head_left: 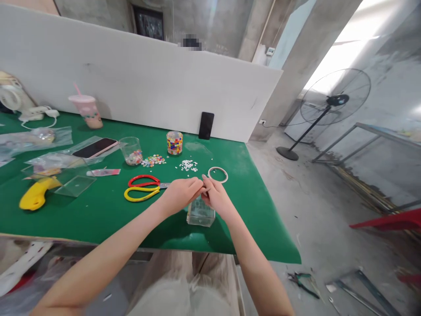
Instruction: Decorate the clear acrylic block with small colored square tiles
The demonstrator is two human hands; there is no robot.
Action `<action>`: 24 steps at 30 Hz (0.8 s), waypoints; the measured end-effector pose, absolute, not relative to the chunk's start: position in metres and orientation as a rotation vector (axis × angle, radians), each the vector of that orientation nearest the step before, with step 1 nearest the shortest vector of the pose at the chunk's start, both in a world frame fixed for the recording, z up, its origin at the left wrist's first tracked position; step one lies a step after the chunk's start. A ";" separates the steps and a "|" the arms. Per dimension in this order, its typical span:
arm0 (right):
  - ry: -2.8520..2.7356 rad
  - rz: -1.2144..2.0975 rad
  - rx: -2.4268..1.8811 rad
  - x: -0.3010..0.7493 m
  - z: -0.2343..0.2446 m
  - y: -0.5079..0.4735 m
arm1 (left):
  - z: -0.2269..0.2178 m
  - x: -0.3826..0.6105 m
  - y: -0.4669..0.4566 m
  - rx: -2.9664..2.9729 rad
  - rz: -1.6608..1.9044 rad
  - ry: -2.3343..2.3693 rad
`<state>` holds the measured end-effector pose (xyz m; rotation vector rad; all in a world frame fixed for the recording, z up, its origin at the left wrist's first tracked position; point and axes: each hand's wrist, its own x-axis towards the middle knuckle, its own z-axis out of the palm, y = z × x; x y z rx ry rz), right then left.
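Left hand (182, 193) and right hand (217, 197) meet at the box (201, 218) — fingers bunched, can't tell if gripping — white chips (188, 165) near, probably for reach.

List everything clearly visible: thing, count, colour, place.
Table: 1, green, centre
Box: 1, clear, table front
Scissors: 1, red and yellow, centre
Chips: 2 piles, white and mixed, centre
Cup: 1, clear, left table
Jar: 1, multicoloured, table back
Ring: 1, white, right table
Phones: 2, dark, back and left
Tube: 1, pinkish, left table
Yellow object: 1, yellow, left table
Tumbler: 1, pink, back left
Left clutter: uncounted, mixed, partly unclear
Panel: 1, white, behind table
Fan: 1, black, floor right
Pliers: 1, green, floor
Metal frames: uncounted, grey, right
Furniture: uncounted, red, right edge
Left hand, right hand: 1 each, bare, over box
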<state>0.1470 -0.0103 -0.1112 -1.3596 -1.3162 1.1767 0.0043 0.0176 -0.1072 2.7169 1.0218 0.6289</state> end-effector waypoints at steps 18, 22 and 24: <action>-1.359 0.577 -1.532 0.184 -0.125 -0.031 | -0.088 0.032 -0.007 2.449 0.011 1.661; -1.387 0.578 -1.498 0.181 -0.134 -0.035 | -0.083 0.041 -0.008 2.463 -0.085 1.655; -1.393 0.590 -1.483 0.181 -0.135 -0.037 | -0.083 0.041 -0.007 2.478 -0.092 1.637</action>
